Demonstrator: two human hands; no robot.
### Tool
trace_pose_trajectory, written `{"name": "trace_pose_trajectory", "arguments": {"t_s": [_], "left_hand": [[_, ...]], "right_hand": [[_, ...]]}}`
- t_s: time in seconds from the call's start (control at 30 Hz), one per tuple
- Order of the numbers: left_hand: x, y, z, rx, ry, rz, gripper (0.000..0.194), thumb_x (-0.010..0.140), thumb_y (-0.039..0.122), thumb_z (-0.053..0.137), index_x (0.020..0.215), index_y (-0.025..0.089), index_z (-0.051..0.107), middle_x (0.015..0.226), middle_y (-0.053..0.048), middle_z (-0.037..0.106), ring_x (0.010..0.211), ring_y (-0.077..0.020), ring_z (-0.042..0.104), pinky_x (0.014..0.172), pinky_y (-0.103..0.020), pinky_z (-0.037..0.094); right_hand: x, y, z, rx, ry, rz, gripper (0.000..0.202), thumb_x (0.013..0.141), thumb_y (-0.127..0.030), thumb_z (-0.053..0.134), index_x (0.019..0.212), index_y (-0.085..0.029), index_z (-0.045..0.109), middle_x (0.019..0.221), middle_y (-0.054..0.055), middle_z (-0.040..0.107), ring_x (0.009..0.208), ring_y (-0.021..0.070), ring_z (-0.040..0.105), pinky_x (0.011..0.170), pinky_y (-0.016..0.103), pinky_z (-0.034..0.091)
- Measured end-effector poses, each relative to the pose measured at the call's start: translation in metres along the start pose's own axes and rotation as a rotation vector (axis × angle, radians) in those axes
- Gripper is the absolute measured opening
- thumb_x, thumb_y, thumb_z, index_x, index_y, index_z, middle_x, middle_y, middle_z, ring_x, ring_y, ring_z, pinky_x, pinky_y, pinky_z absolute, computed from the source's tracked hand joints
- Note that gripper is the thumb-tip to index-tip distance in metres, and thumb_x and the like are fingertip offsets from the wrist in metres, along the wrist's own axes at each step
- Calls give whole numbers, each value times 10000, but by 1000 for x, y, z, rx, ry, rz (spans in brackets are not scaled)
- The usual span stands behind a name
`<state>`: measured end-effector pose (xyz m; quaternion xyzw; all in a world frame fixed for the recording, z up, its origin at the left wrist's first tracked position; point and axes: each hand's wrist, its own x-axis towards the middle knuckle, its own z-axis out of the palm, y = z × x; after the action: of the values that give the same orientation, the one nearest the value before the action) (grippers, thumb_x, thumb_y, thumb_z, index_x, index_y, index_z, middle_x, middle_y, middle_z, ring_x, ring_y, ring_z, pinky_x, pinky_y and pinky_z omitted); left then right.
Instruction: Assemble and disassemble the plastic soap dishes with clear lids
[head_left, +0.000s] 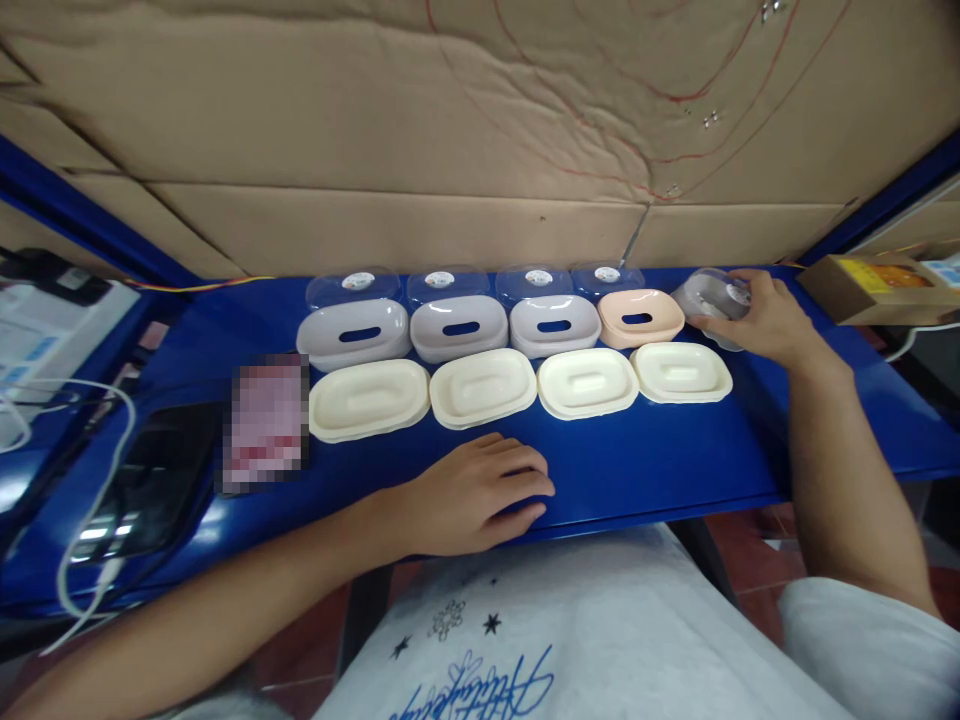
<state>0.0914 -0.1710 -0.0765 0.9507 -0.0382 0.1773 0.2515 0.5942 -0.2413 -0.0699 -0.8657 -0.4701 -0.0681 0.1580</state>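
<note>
Hands: right hand (757, 315), at the upper right of the frame, is closed around a clear lid (709, 300) held tilted just right of the pink tray; left hand (484, 490) lies flat, fingers together, holding nothing, on the worktop (660, 470) at lower centre.
Back row: four clear lids (352, 287) with round stickers stand along the cardboard wall (390, 220), upper centre.
Middle row: three grey trays (354, 335), each with a slot through the middle, then one pink tray (641, 317) with the same slot at the right end.
Front row: four cream bases (369, 398), each with a raised oval in the middle.
Progress: judged from the layout, the parts are sorted into three rows of four and none is put together; a fifth lid is in hand, with no tray or base laid out for it.
Materials: all parts look like moulded plastic, smooth and glossy, oblong with rounded corners; the lids are see-through and domed, the trays and bases opaque.
Worktop: glossy blue, reflecting the light.
Left side: dark phone (161, 480), white cable (97, 470) and a blurred card (266, 420) lie at the middle left.
Right side: yellow-printed carton (862, 285) sits at the upper right.
</note>
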Motion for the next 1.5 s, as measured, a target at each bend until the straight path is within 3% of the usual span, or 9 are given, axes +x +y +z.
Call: {"name": "trace_pose_trajectory", "arguments": {"t_s": [0.4,0.6,0.7,0.83,0.93,1.0,1.13,1.33,1.5], "left_hand": [[0,0,1,-21,-9,-19,164,1102,253,567,1192,195,692,1162,-81,758,1025,-206,722,957,-372,577],[1,3,-7,-338,-26,-233,368,1071,289,636,1432,232,588,1311,-100,728,1105,-208,726,916,-350,621],[1,0,-4,-518,-23,-341,566,1043,320,697,1562,279,475,1380,-121,698,1099,-212,726,836,-343,633],[-1,-5,5,-790,64,-325,962,978,285,793,1716,378,182,1634,-200,486,1244,-250,697,955,-428,640],[-2,-7,7,-826,148,-309,1190,910,384,881,1735,396,23,1771,-210,274,1510,-344,524,1119,-526,575],[-2,-8,6,-764,186,-294,1170,885,517,888,1726,351,93,1760,-205,306,1576,-372,444,1202,-563,507],[-2,-14,7,-729,203,-307,1017,878,644,847,1645,296,277,1666,-200,451,1512,-367,528,1205,-573,503],[-2,-16,7,-703,142,-318,1007,888,563,867,1648,297,263,1651,-197,487,1489,-351,561,1185,-546,527],[0,-12,3,-760,105,-380,1059,819,477,943,1649,318,305,1674,-181,466,1520,-379,522,1234,-598,460]], "right_hand": [[-8,-19,-15,-71,101,87,1048,705,-739,838,1534,-183,517,1469,276,587,1385,514,550,1116,652,486],[-42,-71,-45,179,291,-217,874,861,-703,716,1547,-270,393,1530,181,540,1417,414,554,1172,576,477],[-72,-110,-56,354,191,-322,912,854,-816,605,1596,-424,248,1575,95,505,1441,419,555,1161,633,491],[-115,-156,-54,592,-49,-670,993,739,-834,783,1582,-611,307,1558,2,530,1436,437,553,1190,717,469],[-138,-182,-39,629,-204,-921,1099,759,-677,887,1659,-575,266,1569,32,542,1428,425,567,1158,701,513],[-146,-192,-29,625,-240,-1002,1119,805,-604,883,1700,-538,214,1580,63,531,1443,402,562,1145,664,537],[-144,-192,-17,641,-260,-1017,1153,806,-651,884,1716,-521,189,1589,81,519,1452,387,557,1156,643,538],[-131,-179,-16,706,-310,-1026,1164,771,-735,880,1711,-486,240,1616,79,530,1476,383,548,1192,617,515],[-107,-167,-15,616,-141,-958,1101,778,-767,853,1685,-482,298,1632,57,535,1497,411,526,1229,665,451]]}}
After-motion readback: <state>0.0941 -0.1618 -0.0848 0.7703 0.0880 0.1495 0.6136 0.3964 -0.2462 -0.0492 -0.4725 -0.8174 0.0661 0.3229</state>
